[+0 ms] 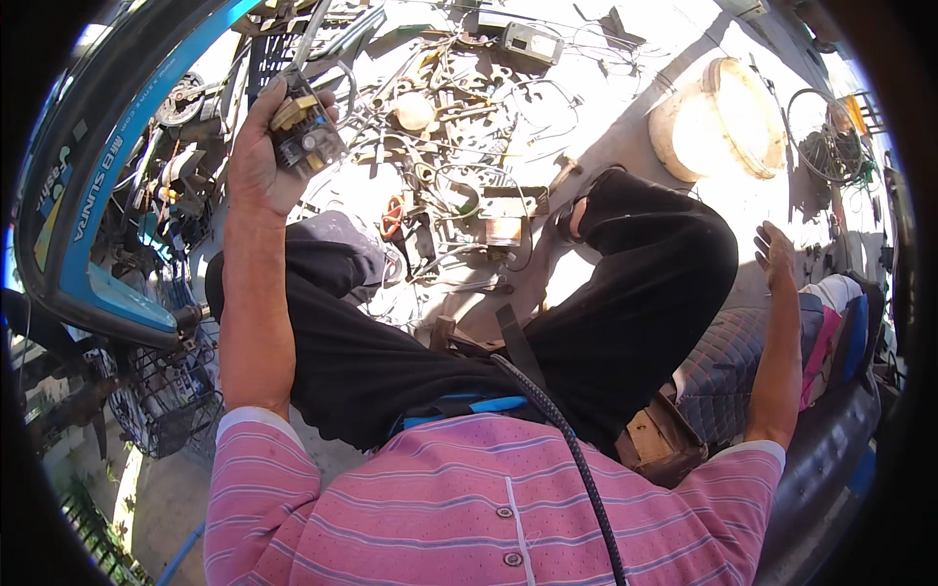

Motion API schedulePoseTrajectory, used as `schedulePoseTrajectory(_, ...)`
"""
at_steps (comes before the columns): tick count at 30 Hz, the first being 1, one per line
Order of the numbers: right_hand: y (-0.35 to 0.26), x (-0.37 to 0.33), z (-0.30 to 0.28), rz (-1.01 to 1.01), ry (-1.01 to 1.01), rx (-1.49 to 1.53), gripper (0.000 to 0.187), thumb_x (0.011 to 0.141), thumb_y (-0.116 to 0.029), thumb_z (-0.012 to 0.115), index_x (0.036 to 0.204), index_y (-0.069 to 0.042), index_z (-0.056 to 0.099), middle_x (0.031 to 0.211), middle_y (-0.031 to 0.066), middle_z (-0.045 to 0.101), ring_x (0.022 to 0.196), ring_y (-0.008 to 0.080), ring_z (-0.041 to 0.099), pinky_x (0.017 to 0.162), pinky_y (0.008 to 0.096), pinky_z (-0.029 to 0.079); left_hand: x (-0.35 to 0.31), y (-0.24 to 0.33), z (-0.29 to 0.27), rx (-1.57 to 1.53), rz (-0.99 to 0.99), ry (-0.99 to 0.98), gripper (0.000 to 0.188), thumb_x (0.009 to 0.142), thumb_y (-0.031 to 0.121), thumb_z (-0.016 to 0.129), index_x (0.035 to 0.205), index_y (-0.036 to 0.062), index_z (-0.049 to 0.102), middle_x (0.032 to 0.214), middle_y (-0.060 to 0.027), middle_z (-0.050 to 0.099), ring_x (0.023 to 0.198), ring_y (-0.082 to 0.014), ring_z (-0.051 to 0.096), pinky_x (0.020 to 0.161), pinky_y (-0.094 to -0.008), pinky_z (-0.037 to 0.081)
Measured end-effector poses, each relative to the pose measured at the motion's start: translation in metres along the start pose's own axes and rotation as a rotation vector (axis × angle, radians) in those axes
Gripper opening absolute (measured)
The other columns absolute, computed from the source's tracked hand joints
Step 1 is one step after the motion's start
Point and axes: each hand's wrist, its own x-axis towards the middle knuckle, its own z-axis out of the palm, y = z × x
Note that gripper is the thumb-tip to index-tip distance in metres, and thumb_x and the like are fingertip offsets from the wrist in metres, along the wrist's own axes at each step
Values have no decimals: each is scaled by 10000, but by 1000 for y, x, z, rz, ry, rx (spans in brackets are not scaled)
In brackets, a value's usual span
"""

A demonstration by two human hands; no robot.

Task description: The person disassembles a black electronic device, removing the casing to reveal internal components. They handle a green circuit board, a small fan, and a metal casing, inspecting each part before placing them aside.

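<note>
My left hand (259,161) is raised at the upper left, its fingers and thumb closed around a small electrical assembly (309,135). That part is dark and blocky, with a yellowish block on top, a bit of blue and small metal-coloured pieces on its face. I cannot make out its exact kind. Out to the right, beyond my right knee, my right hand (778,256) has its fingers stretched out and nothing visible in it. It is nearest to a dark quilted pad (733,366) and a coiled wire loop (831,137).
Sunlit metal parts, wires and tools (459,127) lie heaped ahead of my legs. A pale round bucket (674,127) stands tilted at the upper right. A blue and black vehicle frame (127,146) curves along the left, above a wire basket (171,391). A wooden box (660,435) sits beside my right hip.
</note>
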Motion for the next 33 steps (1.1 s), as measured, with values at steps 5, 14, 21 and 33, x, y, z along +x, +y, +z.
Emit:
schedulePoseTrajectory(5, -153, -59, 128, -367, -309, -204, 574, 964, -459, 590, 1403, -92, 548, 1296, 86, 640, 1211, 189, 577, 1047, 369, 411, -5, -3, 27, 79, 54, 13, 368, 991, 326, 608, 1154, -4, 593, 1044, -216, 700, 914, -287, 723, 738, -385, 633)
schedulePoseTrajectory(14, -77, -96, 464, -789, -783, -648, 568, 914, -427, 655, 1346, -67, 575, 1278, 207, 626, 1177, 334, 604, 1007, 403, 478, -4, -9, 46, 217, -57, -1, 390, 997, 332, 583, 1120, -30, 661, 999, -166, 719, 828, -191, 711, 630, -309, 597)
schedulePoseTrajectory(21, 29, -178, 499, -737, -1006, -805, 343, 917, -312, 592, 1100, -51, 721, 1019, 165, 731, 949, 304, 692, 821, 383, 531, -16, -13, 25, 350, -15, 46, 411, 988, 347, 579, 1115, -33, 672, 961, -145, 722, 797, -187, 720, 671, -307, 608)
schedulePoseTrajectory(33, 54, -247, 476, -619, -1376, -850, 553, 930, -475, 600, 1272, -44, 656, 1189, 201, 694, 1138, 293, 637, 971, 383, 484, -37, -8, 43, 302, 103, -25, 357, 975, 306, 642, 1142, -9, 662, 1012, -149, 726, 808, -164, 715, 582, -274, 558)
